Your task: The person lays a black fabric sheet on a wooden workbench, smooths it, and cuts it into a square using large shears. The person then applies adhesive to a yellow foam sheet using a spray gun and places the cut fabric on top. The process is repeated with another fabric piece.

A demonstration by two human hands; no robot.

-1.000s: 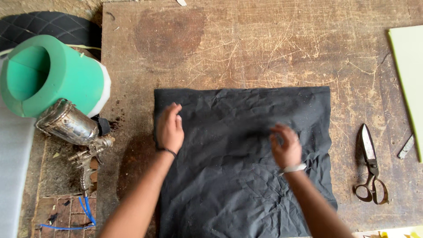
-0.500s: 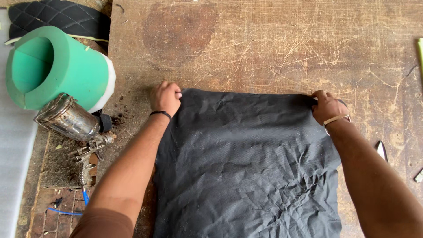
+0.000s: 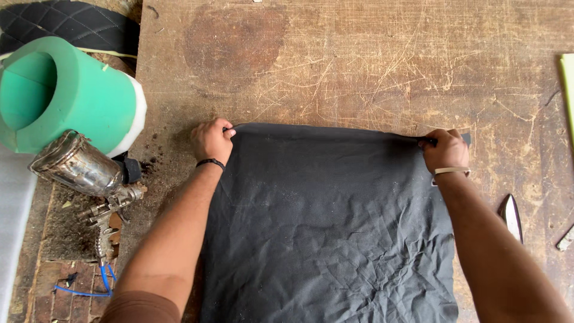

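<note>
A dark grey, creased cloth (image 3: 326, 221) lies spread on a scratched wooden worktable (image 3: 359, 66). My left hand (image 3: 210, 140) pinches the cloth's far left corner, a black band on its wrist. My right hand (image 3: 445, 151) grips the far right corner, with a pale band on its wrist. The cloth's far edge runs taut and nearly straight between the two hands. My forearms cover part of both side edges.
A green foam roll (image 3: 66, 96) lies at the left with a metal spray gun (image 3: 84, 173) and its blue hose (image 3: 101, 281) beside it. Black quilted material (image 3: 66, 24) sits at the top left. Scissor blades (image 3: 513, 216) show at the right, a pale green sheet (image 3: 568, 78) at the right edge.
Both hands went from the middle of the cloth to its far corners and took hold of them. The far edge is now pulled straight, and the view has shifted slightly.
</note>
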